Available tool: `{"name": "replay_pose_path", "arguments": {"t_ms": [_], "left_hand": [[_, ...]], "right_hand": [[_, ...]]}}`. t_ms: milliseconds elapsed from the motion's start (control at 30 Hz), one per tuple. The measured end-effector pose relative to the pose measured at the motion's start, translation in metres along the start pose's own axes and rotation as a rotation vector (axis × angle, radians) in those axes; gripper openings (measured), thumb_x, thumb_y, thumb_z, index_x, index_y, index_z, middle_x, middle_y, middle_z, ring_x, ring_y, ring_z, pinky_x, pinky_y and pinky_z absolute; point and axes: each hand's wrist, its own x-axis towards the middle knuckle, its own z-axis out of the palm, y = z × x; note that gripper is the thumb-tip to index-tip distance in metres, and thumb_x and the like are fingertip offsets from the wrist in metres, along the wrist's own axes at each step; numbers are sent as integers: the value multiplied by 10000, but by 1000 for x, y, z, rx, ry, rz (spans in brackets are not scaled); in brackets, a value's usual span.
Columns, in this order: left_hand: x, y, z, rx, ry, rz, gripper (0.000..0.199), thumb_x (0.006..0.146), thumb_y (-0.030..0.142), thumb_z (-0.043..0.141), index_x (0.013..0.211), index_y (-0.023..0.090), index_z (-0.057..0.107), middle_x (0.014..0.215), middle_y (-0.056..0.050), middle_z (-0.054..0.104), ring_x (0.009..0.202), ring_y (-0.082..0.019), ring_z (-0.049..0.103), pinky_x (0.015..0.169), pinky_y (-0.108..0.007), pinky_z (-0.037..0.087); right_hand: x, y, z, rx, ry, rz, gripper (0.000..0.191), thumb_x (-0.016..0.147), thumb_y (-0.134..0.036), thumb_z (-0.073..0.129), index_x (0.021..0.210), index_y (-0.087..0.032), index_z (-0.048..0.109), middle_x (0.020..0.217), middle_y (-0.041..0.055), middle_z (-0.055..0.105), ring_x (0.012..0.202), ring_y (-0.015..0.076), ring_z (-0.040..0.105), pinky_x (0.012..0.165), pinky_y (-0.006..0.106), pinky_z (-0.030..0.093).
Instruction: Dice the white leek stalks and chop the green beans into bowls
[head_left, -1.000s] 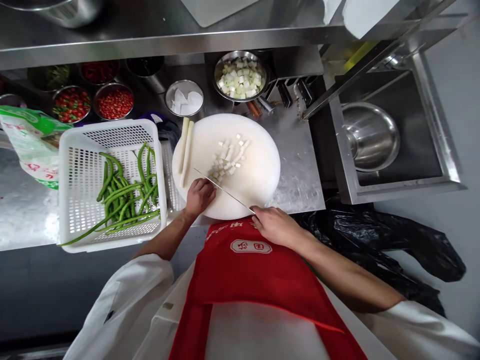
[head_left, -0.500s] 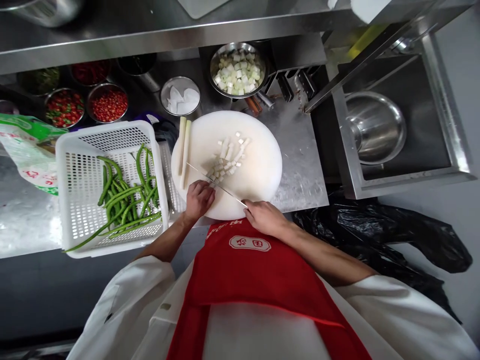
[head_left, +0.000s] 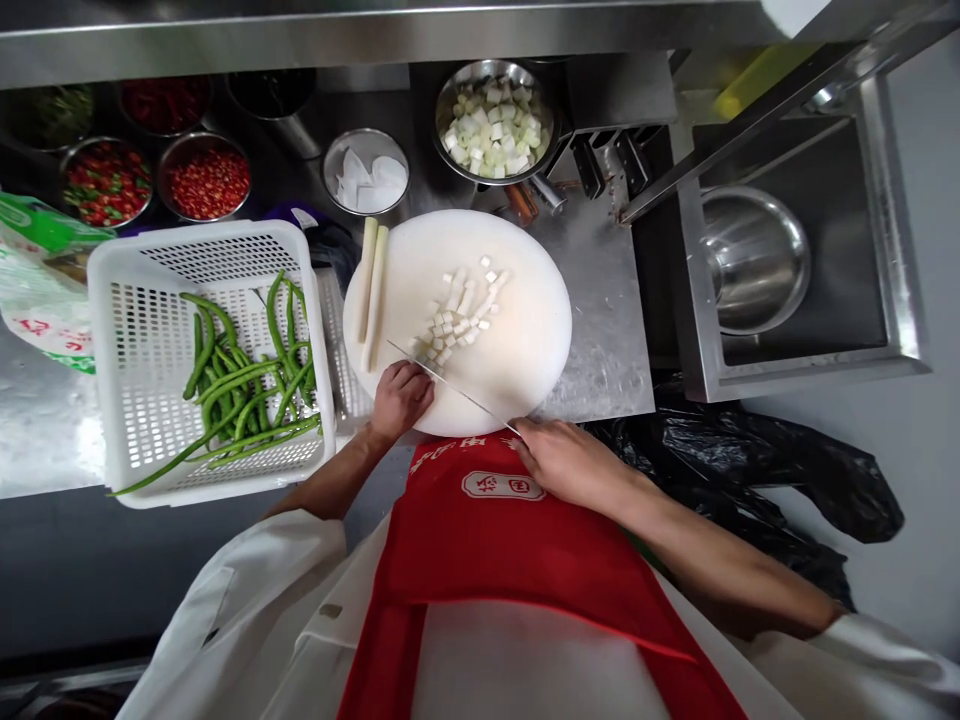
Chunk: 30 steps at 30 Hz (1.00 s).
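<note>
knife [head_left: 472, 399] sits clamped in right fingers [head_left: 528, 438], left fingers [head_left: 406, 376] curl beside it, hold unclear.

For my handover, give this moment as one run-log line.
right hand: grips knife | left hand: curled beside knife, grasp hidden | board: white cut pieces, two long stalks | basket: green pods

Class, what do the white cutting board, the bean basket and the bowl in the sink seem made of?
Cutting board: probably matte plastic, being whitish without visible grain. Bean basket: likely moulded plastic, smooth, with regular perforations. Bowl in the sink: polished metal, perhaps stainless steel, given its silvery, mirror-like highlights.
</note>
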Motion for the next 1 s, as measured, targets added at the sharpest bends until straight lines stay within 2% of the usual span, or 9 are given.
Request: {"name": "replay_pose_path", "arguments": {"t_ms": [100, 233, 333, 467, 700, 867, 1000], "left_hand": [[0, -1, 1, 13, -9, 17, 93, 910, 224, 620, 867, 212, 701, 931, -76, 703, 994, -243, 626, 931, -431, 526], [-1, 0, -3, 13, 39, 69, 85, 915, 207, 617, 925, 205, 701, 981, -84, 707, 1006, -237, 615, 900, -409, 540], [-5, 2, -10, -12, 82, 76, 94, 919, 182, 607, 960, 204, 688, 998, -88, 698, 1031, -235, 609, 909, -416, 535], [-12, 4, -13, -14, 145, 55, 60, 901, 189, 642, 950, 203, 674, 983, -85, 686, 1020, -237, 597, 896, -424, 523], [-14, 4, 0, 21, 93, 2, 62, 910, 229, 627, 869, 225, 673, 942, -65, 684, 984, -227, 605, 874, -423, 525], [-15, 3, 3, -6, 67, -28, 61, 906, 238, 625, 879, 230, 680, 948, -65, 697, 1006, -232, 627, 916, -443, 539], [-16, 1, 6, -14, 51, -50, 85, 910, 250, 615, 868, 226, 684, 938, -72, 700, 1000, -234, 637, 910, -452, 537]], "right_hand": [[24, -1, 12, -1, 9, 12, 335, 1022, -278, 349, 1249, -174, 572, 1016, 133, 759, 914, 272, 728, 730, 321, 457], [46, 0, 27, 36, 70, -28, 381, 1029, -296, 342, 1335, -179, 535, 1138, 136, 744, 1004, 274, 717, 810, 332, 475], [38, 2, 28, 57, 106, -38, 386, 1031, -318, 348, 1346, -188, 531, 1179, 127, 734, 1048, 271, 704, 845, 329, 474], [13, 1, 22, 41, 107, -22, 394, 1038, -329, 334, 1365, -196, 510, 1153, 118, 741, 1007, 263, 711, 828, 327, 471], [-9, -6, 8, 11, -1, -9, 326, 1041, -317, 334, 1203, -194, 590, 1120, 128, 737, 964, 266, 713, 805, 330, 456], [-1, -9, -3, -9, -32, -5, 292, 1022, -270, 367, 1157, -184, 611, 1095, 145, 739, 958, 272, 712, 794, 330, 457], [27, -7, 14, -18, -22, 15, 339, 1032, -290, 345, 1249, -173, 579, 1090, 146, 746, 974, 267, 713, 794, 322, 469]]}}
